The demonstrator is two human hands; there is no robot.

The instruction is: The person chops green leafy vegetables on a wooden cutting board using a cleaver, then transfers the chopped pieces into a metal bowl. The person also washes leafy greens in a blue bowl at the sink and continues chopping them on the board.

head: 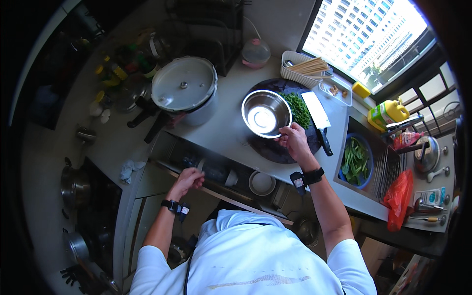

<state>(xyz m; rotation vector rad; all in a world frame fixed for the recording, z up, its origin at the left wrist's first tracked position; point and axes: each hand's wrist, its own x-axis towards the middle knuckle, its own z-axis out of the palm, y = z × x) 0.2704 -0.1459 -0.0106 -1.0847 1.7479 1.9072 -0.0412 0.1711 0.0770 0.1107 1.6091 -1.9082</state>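
Note:
My right hand (295, 142) grips the near rim of a stainless steel bowl (250, 107). The bowl is over a dark round cutting board (280, 156), hiding part of it. Chopped green leaves (298, 108) lie on the board beside the bowl. A cleaver (316, 110) with a black handle rests to their right, its handle angled towards me. My left hand (187, 181) is at the front edge of an open drawer (217, 191), fingers partly curled. Whether it touches the drawer, I cannot tell. Inside the drawer are a white bowl (261, 183) and other dishes.
A lidded pressure cooker (184, 84) stands left on the counter, its handles pointing towards me. Right, the sink (383, 162) holds a blue basin (371, 162) of leafy greens. A basket of chopsticks (295, 73) sits behind the board. Pots (75, 186) stand by the cooktop at left.

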